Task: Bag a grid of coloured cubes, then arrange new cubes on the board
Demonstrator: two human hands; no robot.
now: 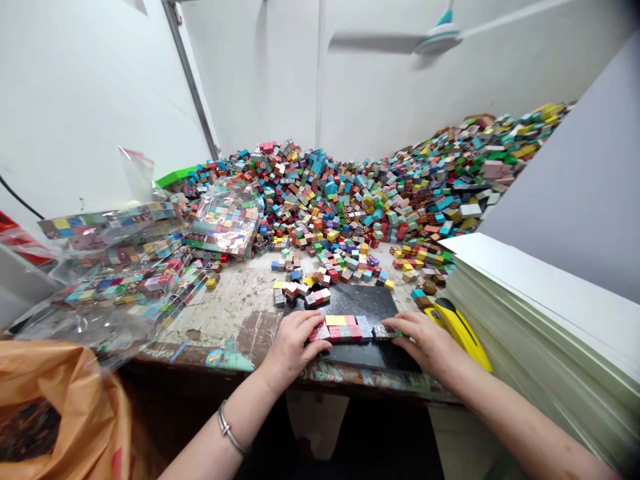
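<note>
A short row of small coloured blocks (pixel 346 328) lies on a black slab (pixel 367 303) at the table's near edge. My left hand (pixel 293 341) presses against the row's left end, fingers curled onto the blocks. My right hand (pixel 423 339) rests at the row's right end, fingertips on the end blocks. A silver bracelet circles my left wrist. A few loose blocks (pixel 303 291) sit at the slab's far left corner.
A huge heap of coloured blocks (pixel 360 193) fills the back of the table. Clear bags of sorted blocks (pixel 130 267) lie left. A yellow tool (pixel 460 327) and a stack of white sheets (pixel 540 313) sit right. An orange bag (pixel 60 407) hangs near left.
</note>
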